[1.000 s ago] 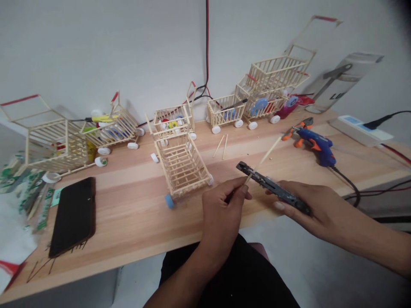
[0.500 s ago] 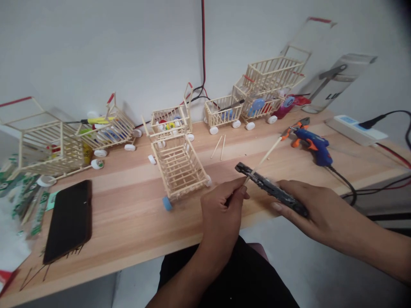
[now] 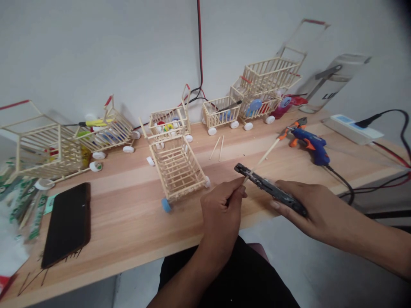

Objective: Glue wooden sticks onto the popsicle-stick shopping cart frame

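Curled fingers [image 3: 231, 190] of the left hand [image 3: 220, 214] pinch a thin wooden stick [image 3: 266, 153], which angles up and away, its lower part crossing the upper end of a dark slim bar [image 3: 269, 188]. The right hand [image 3: 308, 209] lies palm-down with its fingers closed around that bar, which is crusted with pale specks; what the bar is, I cannot tell. Both hands hover just above the front edge of a light wooden table [image 3: 122, 218], with a white wall [image 3: 96, 51] behind it and a red-and-black cable [image 3: 199, 51] running down the wall.

Seven craft-stick shopping carts [image 3: 177, 167] stand along the table, and the two at the far right overlap. Two loose sticks [image 3: 216, 147] lie beside the middle carts. There is one blue-and-orange glue gun [image 3: 311, 145], one orange-handled pair of cutters [image 3: 297, 130], one power strip [image 3: 353, 129] and one black phone [image 3: 66, 224].
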{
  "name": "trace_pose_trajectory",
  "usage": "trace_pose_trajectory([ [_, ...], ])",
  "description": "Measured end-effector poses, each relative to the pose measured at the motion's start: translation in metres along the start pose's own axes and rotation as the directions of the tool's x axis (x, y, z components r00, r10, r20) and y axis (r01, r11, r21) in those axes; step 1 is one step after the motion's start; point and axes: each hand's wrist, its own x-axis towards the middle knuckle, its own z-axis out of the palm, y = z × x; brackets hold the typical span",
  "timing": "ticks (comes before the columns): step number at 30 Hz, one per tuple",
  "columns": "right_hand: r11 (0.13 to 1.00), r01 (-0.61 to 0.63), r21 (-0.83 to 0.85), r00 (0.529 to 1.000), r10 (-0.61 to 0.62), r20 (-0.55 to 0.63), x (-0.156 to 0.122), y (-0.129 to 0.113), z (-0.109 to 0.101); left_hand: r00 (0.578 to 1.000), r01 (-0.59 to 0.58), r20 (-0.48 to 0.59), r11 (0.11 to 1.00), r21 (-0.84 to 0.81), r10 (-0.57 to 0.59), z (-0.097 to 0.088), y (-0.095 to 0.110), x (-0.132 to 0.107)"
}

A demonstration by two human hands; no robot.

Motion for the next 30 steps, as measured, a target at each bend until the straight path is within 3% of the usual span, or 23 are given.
trace_pose_trajectory([
  [8, 0.999, -0.031, -0.042, 0.999, 0.032, 0.028, 0.008, 0.002, 0.003, 0.998, 0.058, -0.009, 0.998, 0.0, -0.058, 0.002, -0.005, 0.003],
  [17, 0.997, -0.074, -0.012, 0.991, 0.075, 0.11, 0.019, -0.001, 0.004, 0.975, 0.224, 0.003, 0.974, -0.04, -0.224, 0.0, -0.005, 0.007],
  [25, 0.988, -0.142, -0.055, 0.978, 0.149, 0.148, 0.029, 0.0, -0.001, 0.961, 0.276, 0.012, 0.959, -0.061, -0.275, -0.002, -0.006, 0.008],
  [30, 0.987, -0.117, -0.113, 0.974, 0.136, 0.179, 0.032, 0.005, 0.0, 0.959, 0.279, 0.059, 0.96, -0.037, -0.277, -0.001, -0.013, 0.006],
])
